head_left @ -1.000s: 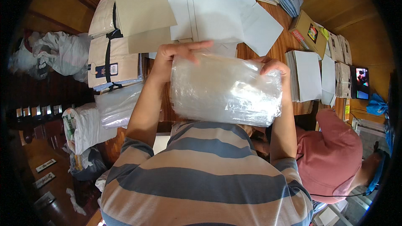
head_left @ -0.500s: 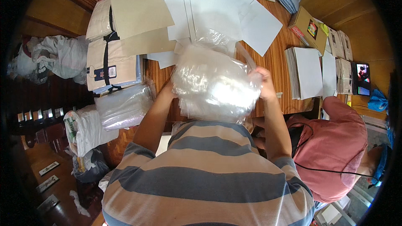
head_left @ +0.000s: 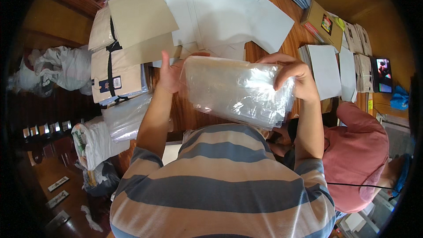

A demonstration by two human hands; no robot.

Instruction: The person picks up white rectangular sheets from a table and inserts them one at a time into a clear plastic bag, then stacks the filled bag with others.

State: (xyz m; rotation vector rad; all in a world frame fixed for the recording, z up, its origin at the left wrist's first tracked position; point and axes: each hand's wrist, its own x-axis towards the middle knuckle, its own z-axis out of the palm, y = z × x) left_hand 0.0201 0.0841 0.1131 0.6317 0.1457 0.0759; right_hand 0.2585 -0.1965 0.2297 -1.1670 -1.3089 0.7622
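Observation:
A stack of clear plastic bags (head_left: 233, 86) is held up in front of my chest, over the near edge of the table. My right hand (head_left: 297, 77) grips its right end, the thumb and fingers bent over the top face. At the left end, my left hand (head_left: 171, 76) is open with the thumb stuck out, its palm side toward the bags' edge. Some of its fingers pass behind the stack and are partly hidden. Beyond the bags lie loose white sheets (head_left: 220, 17), overlapping one another. Light glares off the plastic.
Left on the table are packed beige garments (head_left: 128, 68), brown card sheets (head_left: 141, 17) and more clear bags (head_left: 128, 117). White boards (head_left: 324, 70), a cardboard box (head_left: 321, 24) and a phone (head_left: 382, 76) stand at right. A person in a red shirt (head_left: 357, 150) sits close by on the right.
The bag stack has shifted right and now lies flatter and squarer. My left hand has come off its left side with the thumb spread; my right hand has moved right and over the top.

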